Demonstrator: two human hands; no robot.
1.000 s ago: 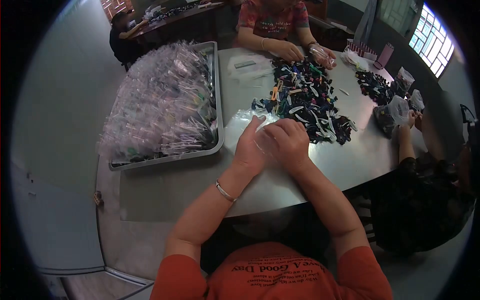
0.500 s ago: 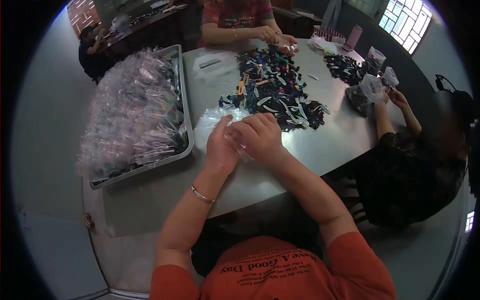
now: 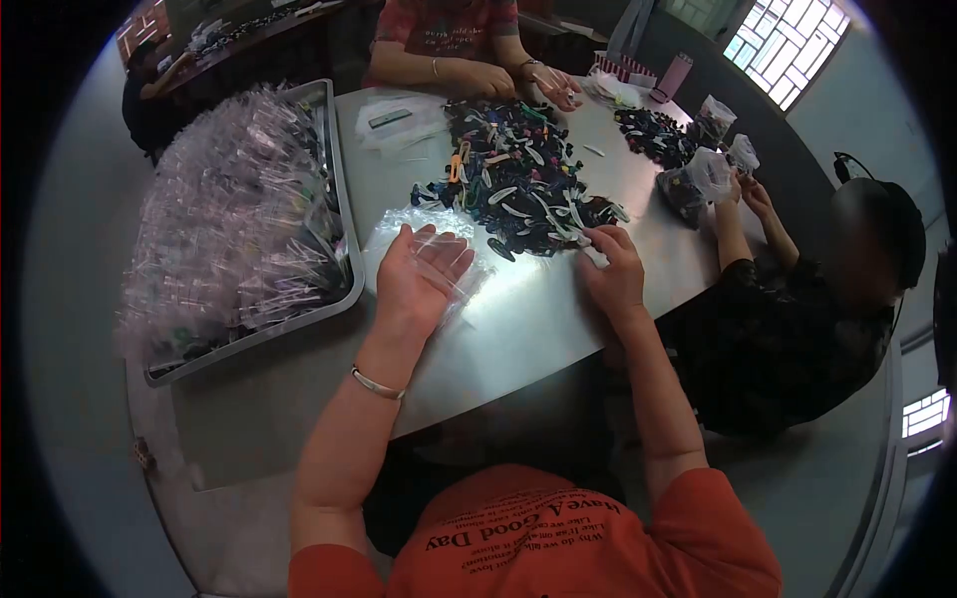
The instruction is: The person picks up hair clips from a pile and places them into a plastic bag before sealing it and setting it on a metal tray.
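My left hand (image 3: 411, 289) is palm up with its fingers slightly curled, holding a clear plastic bag (image 3: 446, 282) that lies across the palm and fingers. Beneath its fingertips more clear bags (image 3: 399, 221) are spread on the metal table (image 3: 528, 309). At the near right edge of a heap of small dark and coloured clip-like pieces (image 3: 518, 179), my right hand (image 3: 613, 267) pinches with thumb and forefinger. A pale, slim piece (image 3: 576, 239) shows right at those fingertips.
To the left, a grey metal tray (image 3: 351, 269) is piled high with filled clear bags (image 3: 219, 209). Across the table a person's hands (image 3: 553, 88) work by the heap. On the right another person's hands (image 3: 748, 189) hold a clear bag beside a smaller pile (image 3: 653, 138).
My hands have moved apart: the right has gone from beside the left to the heap's right edge. My left palm has turned up with the bag. The view has shifted slightly.
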